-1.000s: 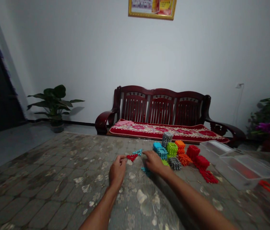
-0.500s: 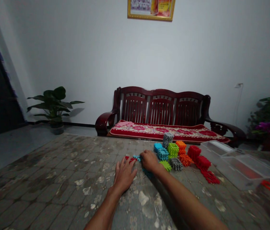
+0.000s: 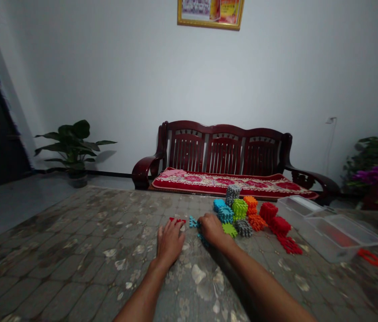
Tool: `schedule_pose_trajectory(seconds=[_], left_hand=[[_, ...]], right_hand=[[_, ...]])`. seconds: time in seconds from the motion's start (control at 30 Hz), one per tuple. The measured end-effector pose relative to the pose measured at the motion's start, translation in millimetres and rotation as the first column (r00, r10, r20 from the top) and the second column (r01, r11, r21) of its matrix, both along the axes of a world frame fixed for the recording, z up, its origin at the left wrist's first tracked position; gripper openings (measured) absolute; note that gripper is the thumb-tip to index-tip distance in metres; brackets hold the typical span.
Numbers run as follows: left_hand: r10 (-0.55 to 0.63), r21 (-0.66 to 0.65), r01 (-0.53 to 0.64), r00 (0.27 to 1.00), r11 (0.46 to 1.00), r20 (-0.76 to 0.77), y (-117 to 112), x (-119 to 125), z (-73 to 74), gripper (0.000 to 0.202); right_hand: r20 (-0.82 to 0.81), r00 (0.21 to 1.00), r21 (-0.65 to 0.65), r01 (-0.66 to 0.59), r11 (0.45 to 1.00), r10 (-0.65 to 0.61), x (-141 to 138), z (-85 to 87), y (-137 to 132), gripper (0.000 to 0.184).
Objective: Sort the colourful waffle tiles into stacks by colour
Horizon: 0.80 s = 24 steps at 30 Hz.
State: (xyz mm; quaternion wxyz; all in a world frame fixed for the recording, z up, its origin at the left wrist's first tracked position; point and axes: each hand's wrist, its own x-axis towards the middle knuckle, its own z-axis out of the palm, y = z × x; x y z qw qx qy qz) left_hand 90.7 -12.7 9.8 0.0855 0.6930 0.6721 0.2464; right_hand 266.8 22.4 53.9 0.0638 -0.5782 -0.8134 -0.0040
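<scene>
My left hand (image 3: 169, 241) lies flat on the patterned table (image 3: 74, 250), fingers stretched out, fingertips on a flat red toothed piece (image 3: 177, 220). My right hand (image 3: 211, 229) is curled, its fingers at a small blue toothed piece (image 3: 193, 222) beside the red one; another blue piece (image 3: 203, 240) peeks out under the wrist. To the right stand stacked toothed blocks: blue (image 3: 223, 212), grey (image 3: 232, 194), green (image 3: 239, 208), orange (image 3: 252, 209) and red (image 3: 269, 212).
A clear plastic box (image 3: 341, 237) and its lid (image 3: 299, 206) sit at the table's right, with a red piece (image 3: 371, 258) beside them. Beyond the table are a wooden bench (image 3: 225, 161), a potted plant (image 3: 73, 147) and purple flowers (image 3: 376, 176).
My left hand went from curled on the red piece to lying flat over it. My right hand drew back slightly and now holds at the blue piece next to it.
</scene>
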Motion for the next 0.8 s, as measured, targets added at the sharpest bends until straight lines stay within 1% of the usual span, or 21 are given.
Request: schedule_pose_trajectory(seconds=[0.2,0.27,0.37,0.47,0.6,0.8], left_hand=[[0.006,0.078,-0.017,0.989,0.997,0.146,5,-6,-3.1,0.04],[0.033,0.082,-0.05,0.98,0.995,0.195,8,-8,-4.4,0.041],[0.083,0.099,-0.11,0.965,0.989,0.247,12,-10,-5.7,0.042],[0.103,0.105,-0.137,0.954,0.985,0.282,13,-10,-5.6,0.042],[0.115,0.083,-0.148,0.941,0.985,0.319,13,-10,-3.2,0.04],[0.111,0.073,-0.142,0.94,0.987,0.324,11,-11,-0.7,0.036]], right_hand=[[-0.005,1.0,-0.002,0.006,1.0,-0.006,4,-0.5,-2,0.036],[-0.005,1.0,0.0,0.009,1.0,-0.009,4,-1.1,-2,0.036],[0.002,1.0,0.003,0.008,1.0,-0.008,4,-0.2,-2,0.031],[0.011,1.0,0.002,0.003,1.0,-0.003,2,3.2,-3,0.029],[0.022,1.0,-0.005,0.009,1.0,-0.009,1,7.5,-6,0.03],[0.01,0.998,-0.002,0.058,0.998,-0.058,3,5.7,-13,0.033]])
